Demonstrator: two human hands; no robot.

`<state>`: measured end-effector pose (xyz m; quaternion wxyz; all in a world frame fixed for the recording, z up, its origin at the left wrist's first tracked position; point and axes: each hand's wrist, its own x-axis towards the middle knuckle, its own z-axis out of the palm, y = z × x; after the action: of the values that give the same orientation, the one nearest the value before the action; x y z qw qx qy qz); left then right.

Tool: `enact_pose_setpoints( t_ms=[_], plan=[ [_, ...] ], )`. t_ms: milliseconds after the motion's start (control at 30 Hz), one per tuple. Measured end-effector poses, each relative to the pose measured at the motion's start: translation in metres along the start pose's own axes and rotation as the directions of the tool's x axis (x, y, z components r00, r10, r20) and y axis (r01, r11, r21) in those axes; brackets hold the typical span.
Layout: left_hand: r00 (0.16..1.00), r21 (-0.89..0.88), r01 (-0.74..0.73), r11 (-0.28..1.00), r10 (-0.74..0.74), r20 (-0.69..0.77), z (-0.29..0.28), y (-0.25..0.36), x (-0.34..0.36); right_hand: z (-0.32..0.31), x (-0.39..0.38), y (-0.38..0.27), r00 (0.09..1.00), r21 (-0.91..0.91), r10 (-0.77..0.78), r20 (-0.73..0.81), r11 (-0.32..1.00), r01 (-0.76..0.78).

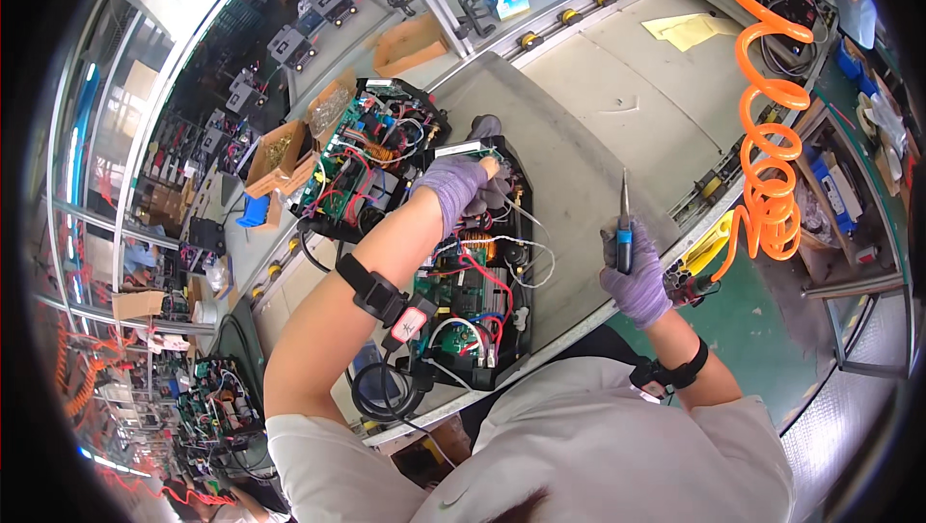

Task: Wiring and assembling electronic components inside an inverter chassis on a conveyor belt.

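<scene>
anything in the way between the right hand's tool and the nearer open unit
A loop of thin white wire bulges from the nearer open unit toward the right hand and its pointed tool. The left hand covers part of the unit's far end. The orange coiled hose hangs clear, off to the right.

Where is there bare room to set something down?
On the grey board, between the nearer circuit unit and the tool in the right hand. Also the pale surface between that board and the yellow sheet. It is crowded around the left hand, where a second circuit unit sits alongside.
</scene>
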<state>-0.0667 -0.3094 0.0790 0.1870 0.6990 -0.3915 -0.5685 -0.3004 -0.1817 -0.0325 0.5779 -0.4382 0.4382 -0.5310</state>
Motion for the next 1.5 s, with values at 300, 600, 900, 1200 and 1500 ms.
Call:
enact_pose_setpoints(
  t_ms=[300, 600, 900, 1200, 1500],
  plan=[
    [0.979, 0.019, -0.122, 0.992, 0.123, -0.165, 0.011, -0.002, -0.012, 0.021, 0.008, 0.007, 0.982, -0.118, 0.069, 0.174, 0.992, -0.049],
    [0.977, 0.038, -0.213, 0.976, 0.213, 0.018, -0.005, -0.017, -0.014, 0.058, 0.028, -0.055, 0.9, -0.649, 0.405, 0.162, 0.731, -0.212],
    [0.979, -0.037, -0.184, 0.982, 0.18, -0.1, -0.004, -0.013, -0.012, 0.07, 0.043, -0.042, 0.88, -0.63, 0.416, 0.229, 0.753, -0.192],
    [0.977, -0.018, -0.203, 0.979, 0.201, -0.066, -0.009, -0.018, -0.008, 0.091, 0.04, -0.025, 0.904, -0.574, 0.372, 0.21, 0.795, -0.194],
    [0.972, -0.023, -0.208, 0.978, 0.204, -0.116, -0.005, -0.015, -0.013, 0.09, 0.044, -0.022, 0.898, -0.558, 0.371, 0.237, 0.808, -0.187]
  ],
)
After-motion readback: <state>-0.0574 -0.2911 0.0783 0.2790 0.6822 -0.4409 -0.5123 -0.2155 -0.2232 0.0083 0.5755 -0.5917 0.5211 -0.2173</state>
